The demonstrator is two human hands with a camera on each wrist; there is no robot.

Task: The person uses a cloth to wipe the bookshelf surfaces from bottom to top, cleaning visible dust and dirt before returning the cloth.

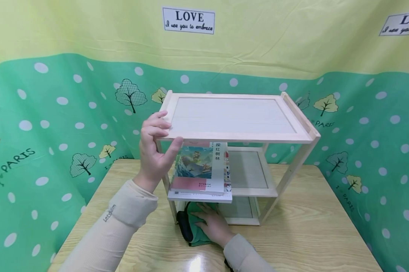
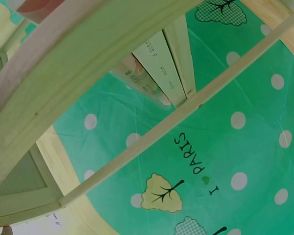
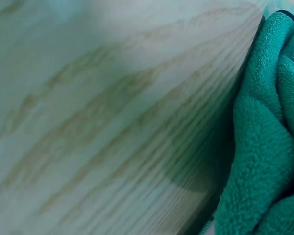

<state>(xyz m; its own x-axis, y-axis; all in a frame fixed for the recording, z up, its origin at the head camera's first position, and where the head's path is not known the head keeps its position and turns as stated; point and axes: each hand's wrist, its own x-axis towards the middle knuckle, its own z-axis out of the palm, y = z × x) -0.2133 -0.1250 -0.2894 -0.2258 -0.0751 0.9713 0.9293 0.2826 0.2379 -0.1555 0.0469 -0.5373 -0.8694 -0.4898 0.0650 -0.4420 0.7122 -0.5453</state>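
My left hand holds the left end of the wooden three-tier shelf's top board, fingers over the side rail and thumb at the front corner. Low at the front left, my right hand rests on a folded green towel with its fingers stretched forward. Plush folds of the towel fill the right side of the right wrist view. Against the towel's left side lies a long black rounded object; its kind is unclear. The towel's far part is hidden under the books and hand.
Several books lie stacked on the middle tier's left side and jut out over its front edge. The shelf stands on a wood-grain table. Behind it hangs a green and yellow curtain.
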